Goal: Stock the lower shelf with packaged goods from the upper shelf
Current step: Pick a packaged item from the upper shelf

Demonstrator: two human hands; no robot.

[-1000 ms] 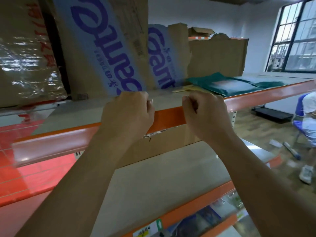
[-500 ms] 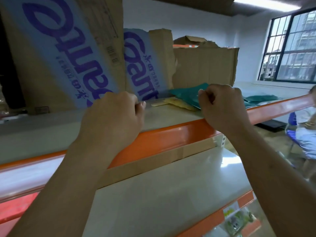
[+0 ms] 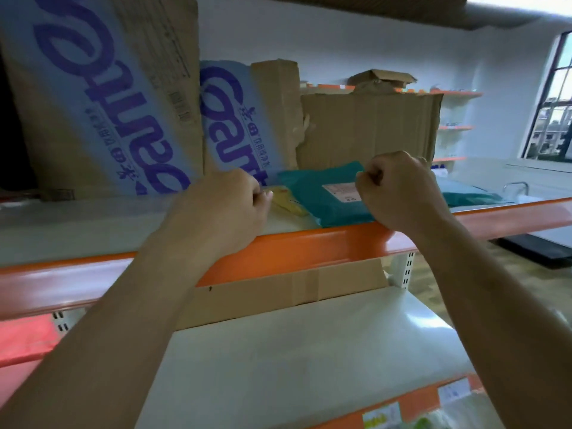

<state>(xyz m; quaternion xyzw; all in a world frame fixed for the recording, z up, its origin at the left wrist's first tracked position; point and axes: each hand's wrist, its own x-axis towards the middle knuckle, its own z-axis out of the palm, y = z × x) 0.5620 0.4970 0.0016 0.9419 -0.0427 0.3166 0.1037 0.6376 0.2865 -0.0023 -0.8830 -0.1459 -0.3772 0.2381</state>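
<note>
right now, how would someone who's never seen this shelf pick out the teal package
Find the upper shelf with the orange front edge. At its front, below the torn plain cardboard sheet, a flat package lies between the left hand and right hand. It is teal with a pale label, unlike the small yellow packet on its left.

Purple "Gant" on blue-banded cardboard box [image 3: 235, 119]; label on teal package [image 3: 312, 193] unreadable.

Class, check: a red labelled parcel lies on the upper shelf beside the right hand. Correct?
Wrong colour: the head view shows the parcel is teal, not red. It is labelled and lies on the upper shelf beside the right hand.
</note>
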